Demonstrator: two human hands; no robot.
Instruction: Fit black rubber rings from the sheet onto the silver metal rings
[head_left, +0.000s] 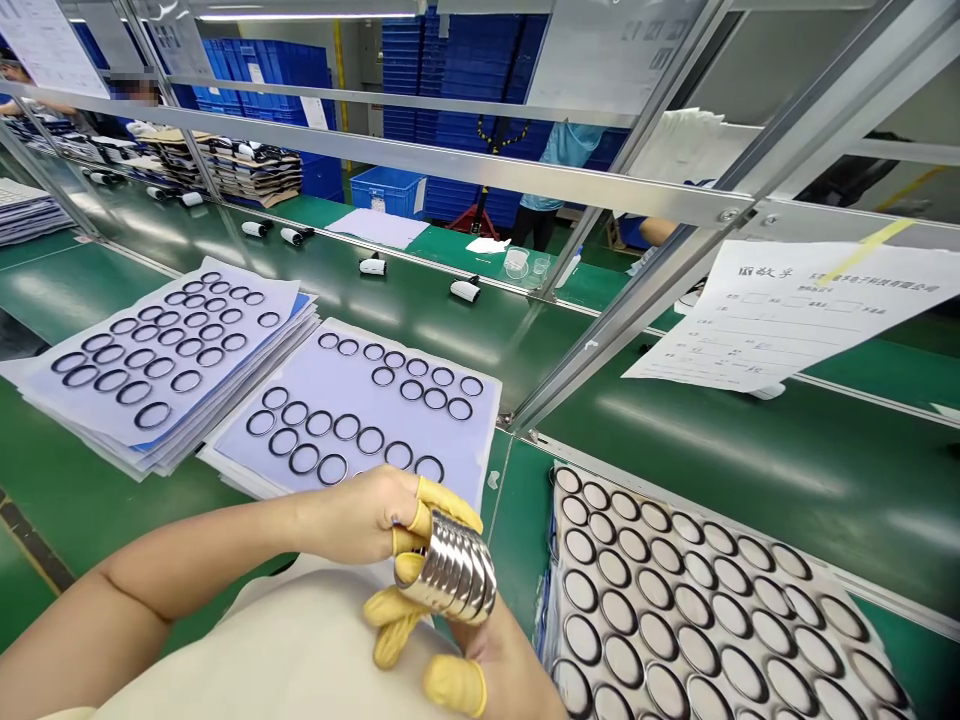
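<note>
A long green assembly belt (pixel 750 480) runs through the scene under an aluminium frame rail (pixel 450 170), with stacked blue crates (pixel 465 100) far behind and a co-worker in a blue smock (pixel 562 150) standing beyond the line. A printed paper form (pixel 780 315) hangs from the frame at right. On the belt lies a stack of lilac sheets (pixel 277 320) printed or set with black rings, and just beside it a single lilac sheet (pixel 480 440) carrying more black rings in rows. To the right, a backing sheet (pixel 546 640) holds dense rows of pale discs edged in black, close to the person's hands. Small white parts (pixel 373 266) sit farther along the belt. Both hands grasp a curved stack of shiny metal rings (pixel 446 567), held above the near edge of the belt in front of a cream smock (pixel 300 650). The left hand (pixel 360 515) clasps the stack from the upper side, and the right hand (pixel 499 670) supports it from below, its fingers curled. Yellow finger cots (pixel 442 505) cover the fingertips of both hands.
</note>
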